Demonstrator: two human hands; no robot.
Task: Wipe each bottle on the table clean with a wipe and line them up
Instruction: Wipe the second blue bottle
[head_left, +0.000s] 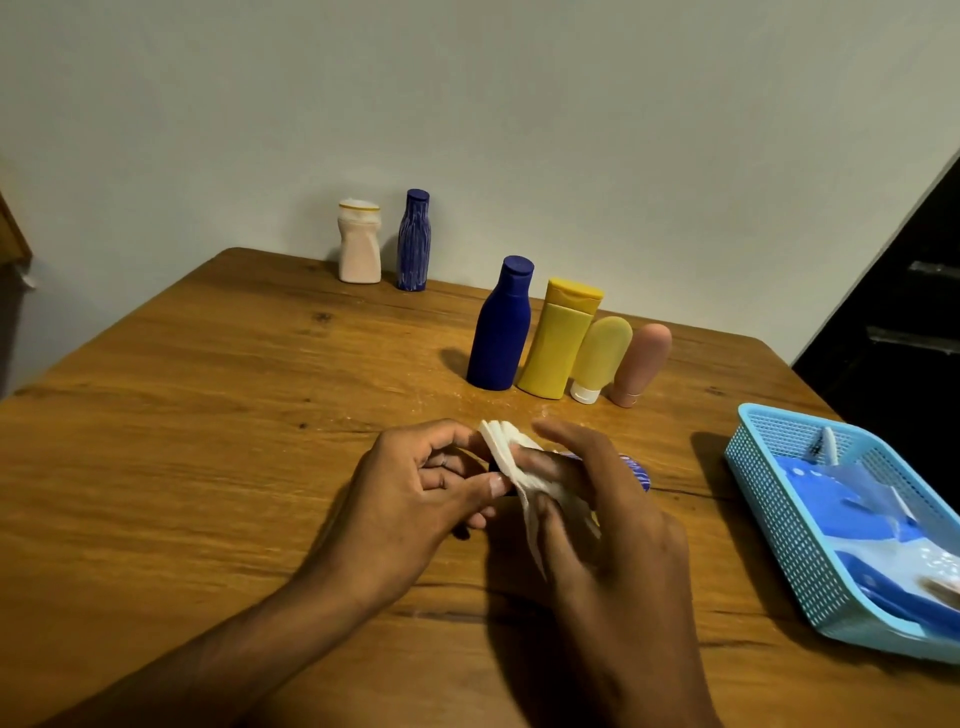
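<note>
head view: both hands' fingers clamp the wipe (524, 478) around a bottle (636, 470).

No readable text, label, brand or number anywhere. Bottles in row at 1 o'clock, navy (500, 327), yellow (558, 345), pale yellow tube (600, 358), pink tube (640, 364): plain faces. Two bottles at 12 o'clock, white (359, 244), blue streaked (413, 241): no print legible. Blue packet in basket (769, 499) at 3 o'clock: print blurred, unreadable.

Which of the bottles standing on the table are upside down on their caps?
The pale yellow tube and pink tube, at the right end of the row; the other standing bottles have caps on top.
</note>
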